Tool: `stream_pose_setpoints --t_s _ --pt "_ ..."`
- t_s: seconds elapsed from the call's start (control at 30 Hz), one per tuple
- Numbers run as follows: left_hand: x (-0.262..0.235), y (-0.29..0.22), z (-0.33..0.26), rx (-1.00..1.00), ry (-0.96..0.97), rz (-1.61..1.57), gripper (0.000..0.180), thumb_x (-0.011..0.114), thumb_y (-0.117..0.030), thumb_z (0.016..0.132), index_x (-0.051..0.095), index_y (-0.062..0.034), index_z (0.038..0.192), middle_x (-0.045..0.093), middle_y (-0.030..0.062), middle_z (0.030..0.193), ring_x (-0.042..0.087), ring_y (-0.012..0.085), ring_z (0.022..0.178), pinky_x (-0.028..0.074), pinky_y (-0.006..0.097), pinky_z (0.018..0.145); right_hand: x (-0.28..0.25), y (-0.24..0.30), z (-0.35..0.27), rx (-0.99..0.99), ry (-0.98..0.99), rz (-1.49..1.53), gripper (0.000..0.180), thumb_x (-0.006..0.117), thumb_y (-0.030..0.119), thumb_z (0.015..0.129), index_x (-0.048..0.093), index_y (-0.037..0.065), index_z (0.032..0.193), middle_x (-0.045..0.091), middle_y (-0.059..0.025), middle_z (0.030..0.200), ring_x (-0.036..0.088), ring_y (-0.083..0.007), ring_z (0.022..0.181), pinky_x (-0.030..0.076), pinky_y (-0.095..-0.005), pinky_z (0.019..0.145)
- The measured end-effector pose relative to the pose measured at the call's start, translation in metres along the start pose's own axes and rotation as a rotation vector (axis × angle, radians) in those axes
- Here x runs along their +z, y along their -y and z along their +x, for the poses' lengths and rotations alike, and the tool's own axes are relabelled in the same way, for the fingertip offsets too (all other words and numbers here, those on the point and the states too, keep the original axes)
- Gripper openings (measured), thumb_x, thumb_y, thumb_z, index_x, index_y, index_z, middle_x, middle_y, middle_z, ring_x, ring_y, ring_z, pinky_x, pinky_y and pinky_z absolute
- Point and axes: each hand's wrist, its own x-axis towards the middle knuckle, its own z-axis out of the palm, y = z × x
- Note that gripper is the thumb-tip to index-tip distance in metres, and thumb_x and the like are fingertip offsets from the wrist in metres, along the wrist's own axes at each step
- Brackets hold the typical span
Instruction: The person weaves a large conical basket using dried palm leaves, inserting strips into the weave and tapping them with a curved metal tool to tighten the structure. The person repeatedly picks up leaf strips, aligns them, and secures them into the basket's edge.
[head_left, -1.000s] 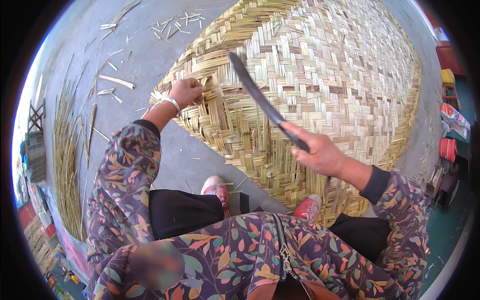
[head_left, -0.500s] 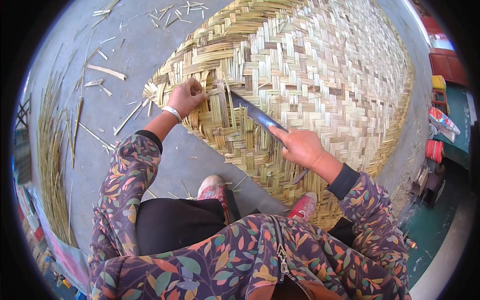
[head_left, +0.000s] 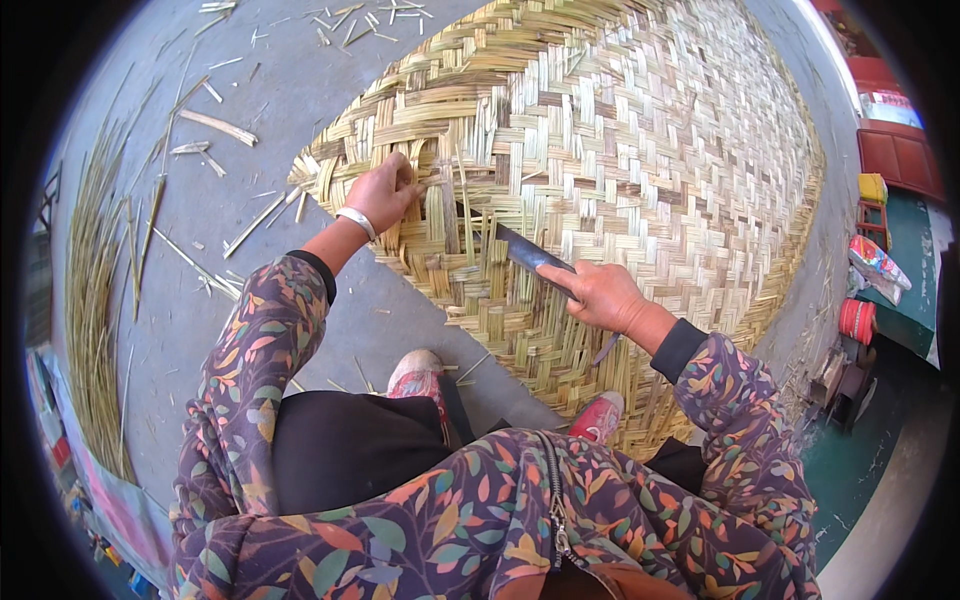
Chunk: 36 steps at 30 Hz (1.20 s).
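Note:
A large woven mat (head_left: pixel 640 170) of flat pale-green and tan reed strips lies on the floor, its corner pointing left. My right hand (head_left: pixel 603 297) is wrapped round a long, flat, dark metal blade (head_left: pixel 535 262), the forefinger laid along it. The blade's far end slips under several strips of the weave, so its tip is mostly hidden. Near the mat's left corner my left hand (head_left: pixel 385 193), with a pale bangle at the wrist, is pinched closed on a reed strip (head_left: pixel 432 182). Between the hands a loose strip (head_left: pixel 466 215) stands up from the weave.
A long bundle of thin reed stalks (head_left: pixel 95 330) lies at the left. Cut scraps (head_left: pixel 220 127) are scattered over the grey floor (head_left: pixel 320 270). My red shoes (head_left: pixel 598 418) are by the mat's near edge. At the right are a red container (head_left: pixel 857 320) and a bag (head_left: pixel 880 265).
The blade has slid further under the strips, so less of it shows. My left hand stays pinched near the corner, and the view has shifted slightly.

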Motion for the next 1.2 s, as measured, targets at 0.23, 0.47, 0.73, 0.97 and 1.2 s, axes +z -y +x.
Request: stream_pose_setpoints --t_s 0.23,0.47,0.73,0.97,1.2 --pt "0.009 0.003 0.018 -0.079 0.045 0.184 0.018 0.060 -0.016 0.081 0.062 -0.0121 0.099 0.068 0.0144 0.088 0.065 0.0335 0.085 0.050 0.043 0.076 0.008 0.000 -0.003 -0.021 -0.093 -0.013 0.064 0.061 0.014 0.075 0.048 0.031 0.135 0.055 -0.0109 0.081 0.058 -0.0289 0.064 0.051 -0.0411 0.056" --pt "0.009 0.010 0.012 -0.239 -0.079 -0.349 0.027 0.070 -0.025 0.084 0.068 -0.0017 0.098 0.071 0.0106 0.084 0.066 0.0188 0.072 0.053 0.032 0.070 0.006 0.011 0.001 0.154 -0.023 0.232 0.066 0.061 0.015 0.074 0.046 0.026 0.138 0.061 -0.0149 0.089 0.062 -0.0321 0.072 0.053 -0.0426 0.065" --pt "0.025 -0.006 0.022 -0.177 -0.084 0.176 0.024 0.068 -0.031 0.084 0.070 -0.0105 0.097 0.070 0.0108 0.083 0.067 0.0230 0.077 0.052 0.035 0.073 0.015 0.030 -0.001 0.276 -0.104 0.654 0.065 0.061 0.019 0.075 0.046 0.021 0.138 0.066 -0.0176 0.088 0.065 -0.0322 0.075 0.052 -0.0398 0.070" --pt "0.008 -0.003 0.035 -0.397 0.107 -0.550 0.030 0.066 -0.029 0.091 0.063 -0.0024 0.104 0.063 0.0029 0.072 0.060 0.0094 0.055 0.047 0.023 0.048 0.010 0.050 -0.004 0.375 -0.145 0.929 0.065 0.059 0.014 0.078 0.044 0.017 0.141 0.065 -0.0106 0.088 0.062 -0.0199 0.069 0.051 -0.0330 0.069" --pt "0.000 -0.019 -0.003 -0.268 -0.035 -0.771 0.040 0.067 -0.024 0.090 0.059 0.0020 0.119 0.066 0.0086 0.102 0.063 0.0111 0.058 0.049 0.023 0.049 -0.021 0.072 0.000 0.316 -0.306 1.195 0.065 0.058 0.009 0.082 0.039 0.010 0.144 0.060 -0.0103 0.107 0.058 -0.0117 0.090 0.047 -0.0266 0.083"
